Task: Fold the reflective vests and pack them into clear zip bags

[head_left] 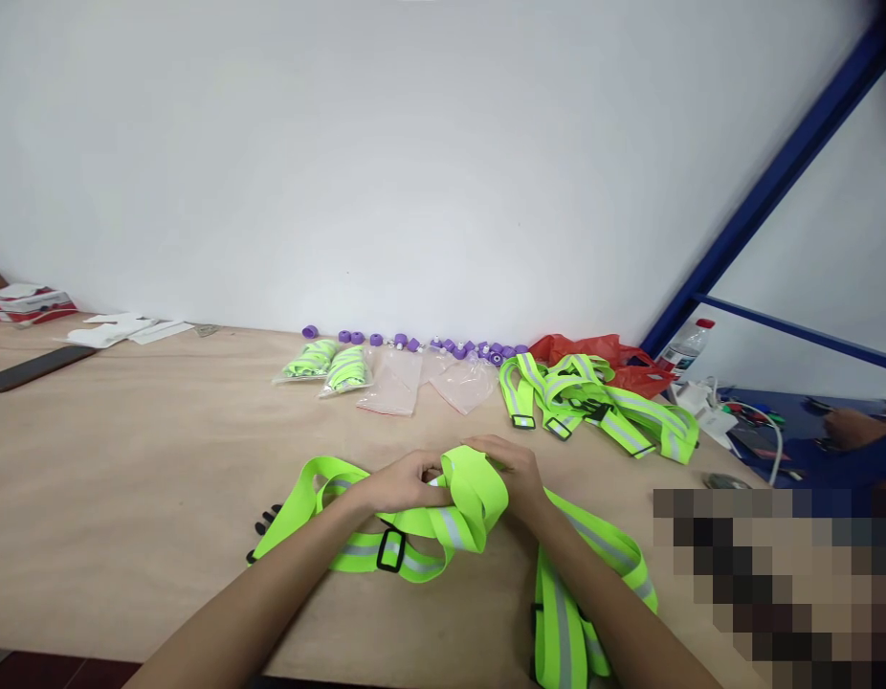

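A neon-yellow reflective strap (478, 488) with a grey stripe is bunched between my two hands above the table. My left hand (407, 483) is closed on its near folds, thumb along the band. Around the loop's far right side curls my right hand (515, 469), its fingers partly hidden behind the strap. The strap trails left across the table, with a black slider buckle (390, 550) in front and a black clip (269, 520) at its left end. Another reflective strap (608, 545) lies beneath and beside my right forearm.
Packed clear bags (346, 368) and flat plastic bags (390, 381) lie toward the wall, before several purple caps (376, 339). More straps (590, 397) are heaped by a red bag (608, 352) and a bottle (687, 346). Another person's hand (855, 428) shows at right.
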`<state>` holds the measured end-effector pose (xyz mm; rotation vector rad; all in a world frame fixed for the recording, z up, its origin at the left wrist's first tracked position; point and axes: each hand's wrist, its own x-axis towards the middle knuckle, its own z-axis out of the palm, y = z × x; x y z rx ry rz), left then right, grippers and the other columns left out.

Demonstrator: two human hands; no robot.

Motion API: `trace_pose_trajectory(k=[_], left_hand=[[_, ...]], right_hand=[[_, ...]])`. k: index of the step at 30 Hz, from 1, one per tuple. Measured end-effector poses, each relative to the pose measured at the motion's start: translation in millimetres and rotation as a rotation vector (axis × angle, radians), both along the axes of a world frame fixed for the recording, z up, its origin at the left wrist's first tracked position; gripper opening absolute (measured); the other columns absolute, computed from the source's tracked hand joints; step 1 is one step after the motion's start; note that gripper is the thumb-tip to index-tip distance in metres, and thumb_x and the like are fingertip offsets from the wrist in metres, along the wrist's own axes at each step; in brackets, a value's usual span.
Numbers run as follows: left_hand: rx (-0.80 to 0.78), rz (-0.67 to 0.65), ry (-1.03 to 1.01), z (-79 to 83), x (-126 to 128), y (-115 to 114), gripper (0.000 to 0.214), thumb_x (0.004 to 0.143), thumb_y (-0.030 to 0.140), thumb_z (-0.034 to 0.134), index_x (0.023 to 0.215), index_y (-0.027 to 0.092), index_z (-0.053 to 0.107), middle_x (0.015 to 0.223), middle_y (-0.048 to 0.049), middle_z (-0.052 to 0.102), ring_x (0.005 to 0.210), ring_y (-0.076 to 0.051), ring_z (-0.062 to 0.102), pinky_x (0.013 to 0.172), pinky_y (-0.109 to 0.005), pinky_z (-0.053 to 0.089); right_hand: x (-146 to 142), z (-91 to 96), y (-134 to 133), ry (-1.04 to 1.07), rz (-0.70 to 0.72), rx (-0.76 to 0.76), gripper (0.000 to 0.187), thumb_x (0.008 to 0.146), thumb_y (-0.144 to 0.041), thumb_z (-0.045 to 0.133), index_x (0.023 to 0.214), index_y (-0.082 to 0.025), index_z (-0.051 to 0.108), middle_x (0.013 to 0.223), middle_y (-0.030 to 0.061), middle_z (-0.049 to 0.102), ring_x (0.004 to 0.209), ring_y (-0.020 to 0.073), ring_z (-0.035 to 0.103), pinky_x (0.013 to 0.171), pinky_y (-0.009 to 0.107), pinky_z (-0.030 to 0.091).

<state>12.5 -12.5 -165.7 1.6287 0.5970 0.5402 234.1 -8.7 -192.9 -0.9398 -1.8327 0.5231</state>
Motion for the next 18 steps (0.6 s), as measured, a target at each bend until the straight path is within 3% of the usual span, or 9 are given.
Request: trace_pose_trajectory(k=[4,10,15,18], left_hand=[[0.038,0.092,0.006,0.6,-2.3,3.4,0.021,0.082,0.025,0.065,0.101,0.016,0.070,0.099,-0.0033,0.069,0.096,-0.023,0.062,0.078,-0.029,0.047],[0.047,0.200,-0.033,1.6,-4.1,8.6,0.019,0.077,0.029,0.069,0.084,0.017,0.056,0.084,0.0011,0.058,0.079,-0.016,0.054,0.071,-0.026,0.042],[0.021,0.139,-0.034,6.3,-9.2,8.4,0.038,0.070,0.044,0.078,0.084,0.018,0.054,0.086,0.0009,0.058,0.079,-0.016,0.053,0.070,-0.025,0.043],[0.020,0.133,-0.006,2.7,-13.6,10.2,0.048,0.074,0.063,0.072,0.086,0.018,0.060,0.085,-0.0009,0.061,0.079,-0.018,0.055,0.071,-0.027,0.045]], right_hand=[[2.6,-1.9,1.7,-0.033,-0.034,0.030,0.024,0.087,-0.027,0.062,0.103,-0.028,0.080,0.107,0.0064,0.078,0.096,0.0250,0.073,0.088,0.040,0.059],[5.6,-7.3,6.6,-0.063,-0.063,0.076,0.024,0.088,-0.027,0.062,0.104,-0.028,0.079,0.110,0.0075,0.077,0.099,0.0260,0.072,0.091,0.043,0.058],[6.0,-6.8,6.6,-0.081,-0.048,0.094,0.023,0.089,-0.029,0.063,0.105,-0.029,0.079,0.110,0.0081,0.077,0.099,0.0256,0.073,0.088,0.042,0.059],[5.7,-4.8,5.1,-0.093,-0.035,0.103,0.023,0.090,-0.032,0.063,0.105,-0.029,0.079,0.110,0.0086,0.077,0.098,0.0258,0.073,0.087,0.042,0.059]])
